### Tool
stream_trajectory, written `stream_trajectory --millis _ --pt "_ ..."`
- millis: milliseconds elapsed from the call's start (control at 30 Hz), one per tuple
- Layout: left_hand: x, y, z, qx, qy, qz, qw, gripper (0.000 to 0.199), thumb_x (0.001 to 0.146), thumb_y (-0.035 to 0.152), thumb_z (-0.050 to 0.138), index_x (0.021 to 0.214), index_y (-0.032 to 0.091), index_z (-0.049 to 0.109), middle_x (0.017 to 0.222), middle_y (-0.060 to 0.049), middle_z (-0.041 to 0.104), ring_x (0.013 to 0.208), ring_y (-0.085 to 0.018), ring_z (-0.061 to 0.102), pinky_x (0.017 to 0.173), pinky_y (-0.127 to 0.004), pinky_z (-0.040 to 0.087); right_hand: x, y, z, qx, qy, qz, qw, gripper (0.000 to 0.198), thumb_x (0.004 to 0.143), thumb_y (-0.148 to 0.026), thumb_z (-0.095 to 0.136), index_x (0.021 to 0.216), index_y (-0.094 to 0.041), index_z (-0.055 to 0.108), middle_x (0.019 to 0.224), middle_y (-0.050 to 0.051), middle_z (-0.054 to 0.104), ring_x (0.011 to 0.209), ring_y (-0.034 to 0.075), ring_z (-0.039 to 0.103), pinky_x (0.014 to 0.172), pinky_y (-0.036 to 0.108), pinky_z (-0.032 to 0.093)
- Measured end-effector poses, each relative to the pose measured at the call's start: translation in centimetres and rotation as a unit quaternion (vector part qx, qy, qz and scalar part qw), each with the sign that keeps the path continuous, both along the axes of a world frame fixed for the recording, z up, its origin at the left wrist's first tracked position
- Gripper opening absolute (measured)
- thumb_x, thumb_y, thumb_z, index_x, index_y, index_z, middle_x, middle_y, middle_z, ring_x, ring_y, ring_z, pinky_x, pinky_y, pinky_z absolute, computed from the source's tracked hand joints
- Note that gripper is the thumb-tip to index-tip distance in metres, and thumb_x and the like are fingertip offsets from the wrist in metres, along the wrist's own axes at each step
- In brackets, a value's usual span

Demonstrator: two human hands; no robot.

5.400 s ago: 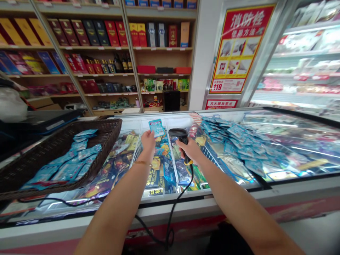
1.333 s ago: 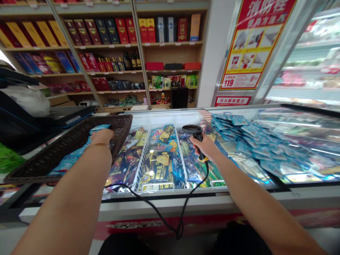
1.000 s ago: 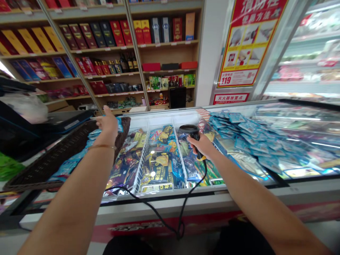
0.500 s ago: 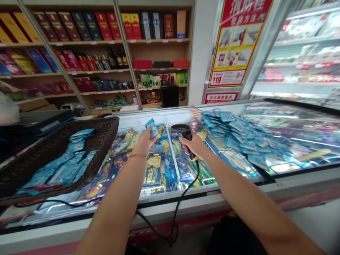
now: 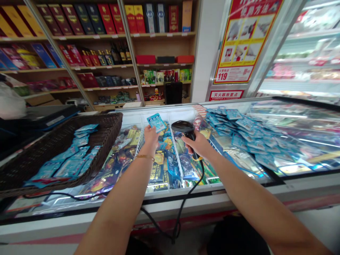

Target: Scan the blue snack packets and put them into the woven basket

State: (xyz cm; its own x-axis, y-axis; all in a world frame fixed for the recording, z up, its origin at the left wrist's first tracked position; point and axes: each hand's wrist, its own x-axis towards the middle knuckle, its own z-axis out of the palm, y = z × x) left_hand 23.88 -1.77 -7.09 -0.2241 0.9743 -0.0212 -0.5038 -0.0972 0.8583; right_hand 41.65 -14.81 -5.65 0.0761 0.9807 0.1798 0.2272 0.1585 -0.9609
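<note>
Head view: the left hand [image 5: 151, 135] is raised over the open middle section of the chest freezer [image 5: 186, 198], its grip pinching one small blue packet [image 5: 156, 122] by the lower edge between thumb and fingers. The packet stands roughly upright above the grip, tilted a little, its printed face toward the camera. A thin gold bracelet [image 5: 145, 156] sits on the wrist just behind that grip.

Just to the right of the left grip, the right hand [image 5: 198, 144] is wrapped around the handle of a black barcode scanner [image 5: 183, 126]; the grip is pressed together on the handle. The scanner's head rises above the grip and lies near the packet, apart from it. Whether a finger rests on the trigger cannot be told from this angle. A black cable [image 5: 186, 202] drops from below the right grip, over the freezer's front edge, and loops beneath it.

Below both grips, white wire dividers [image 5: 175, 152] split the freezer into compartments filled with wrapped frozen goods. To the right of the right grip, a loose heap of blue packets [image 5: 247, 134] lies on the glass lid [image 5: 297, 141]. Well to the left of the left grip, a dark wicker basket [image 5: 106, 125] rests on the freezer top and holds more blue packets [image 5: 71, 156] of the same kind. Beyond the grips, wooden shelves [image 5: 159, 35] carry boxed goods, and a red notice [image 5: 243, 39] hangs on the wall.
</note>
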Motion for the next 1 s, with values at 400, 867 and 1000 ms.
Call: stream_trajectory --millis 400,867,1000 --pt "0.15 -0.03 0.05 0.006 -0.032 0.017 0.999 0.023 0.076 0.008 0.067 0.085 0.021 0.051 0.078 0.002 0.064 0.074 -0.011 0.066 0.08 -0.029 0.055 -0.31 -0.33 0.2 -0.001 -0.01 0.01 1.0 0.027 0.083 -0.041 0.068 0.086 -0.02 0.053 0.055 -0.005 0.057 0.035 0.01 0.053 0.039 0.023 0.045" --pt "0.02 0.0 -0.09 -0.003 -0.027 0.01 1.0 0.016 0.079 0.007 0.061 0.085 0.021 0.054 0.08 0.001 0.065 0.076 -0.012 0.066 0.079 -0.027 0.056 0.11 0.24 -0.59 0.002 -0.04 0.012 0.999 0.025 0.084 -0.042 0.068 0.089 -0.021 0.054 0.057 -0.005 0.058 0.037 0.012 0.055 0.039 0.023 0.045" --pt "0.35 -0.05 0.1 -0.064 -0.062 -0.009 0.996 0.022 0.077 -0.001 0.055 0.08 0.021 0.052 0.077 0.0 0.064 0.077 -0.013 0.066 0.08 -0.027 0.055 -0.11 0.25 -0.23 -0.01 -0.011 0.009 1.0 0.025 0.083 -0.04 0.07 0.089 -0.021 0.055 0.056 -0.006 0.058 0.037 0.011 0.055 0.038 0.021 0.043"
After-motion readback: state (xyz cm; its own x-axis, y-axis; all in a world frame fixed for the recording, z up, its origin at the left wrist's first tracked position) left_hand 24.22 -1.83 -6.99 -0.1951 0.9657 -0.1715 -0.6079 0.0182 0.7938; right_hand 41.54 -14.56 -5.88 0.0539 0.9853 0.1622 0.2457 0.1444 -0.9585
